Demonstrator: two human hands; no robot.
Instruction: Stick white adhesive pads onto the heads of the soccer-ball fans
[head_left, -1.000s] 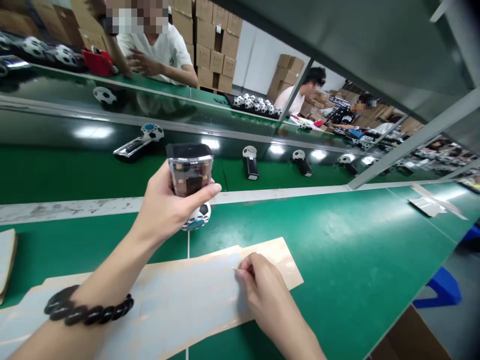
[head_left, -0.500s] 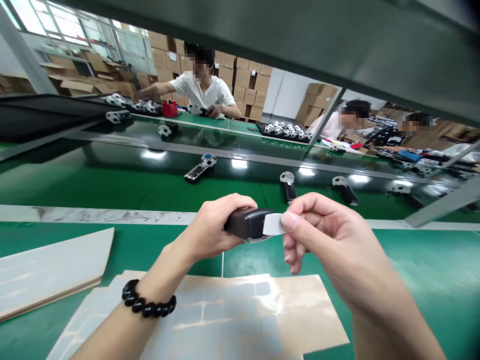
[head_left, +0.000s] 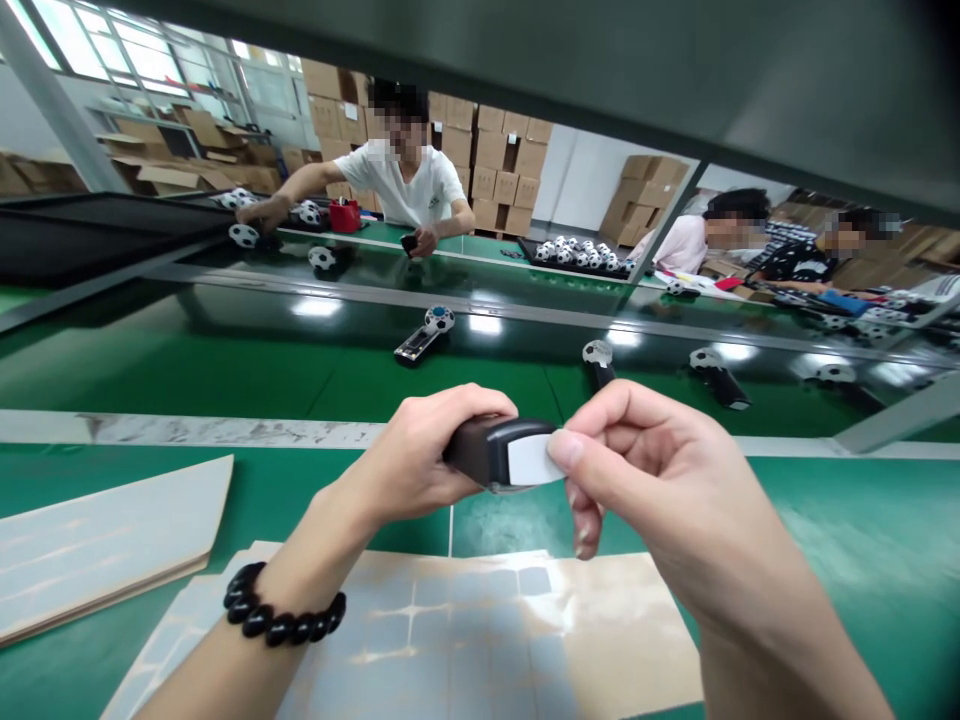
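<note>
Well, a white sticker (head_left: 534, 458) sat against a black gadget (head_left: 480, 450), with more left on the sticker sheet (head_left: 630, 640)

Left of the sticker sheet lay a folded stack of pale card (head_left: 97, 540). Above the sheet's middle, the left hand (head_left: 409, 455), with a black bead bracelet (head_left: 281, 622) on its wrist, was closed around the gadget and held it in the air. The white sticker lay against the gadget's right end, though whether it had fully stuck was hard to tell. The right hand (head_left: 660, 490) was half curled, its thumb (head_left: 566, 450) pressed on the sticker's right edge and its other fingers bent below.

On the sheet, pale grey squares filled the middle in rows, while the right part showed bare tan backing, so some stickers were gone and many remained. Far beyond the sheet, ball-topped gadgets (head_left: 424, 335) lay on a green bench, too small to show any sticker. Farther off, a co-worker in a white T-shirt (head_left: 409, 185) reached across another bench.
</note>
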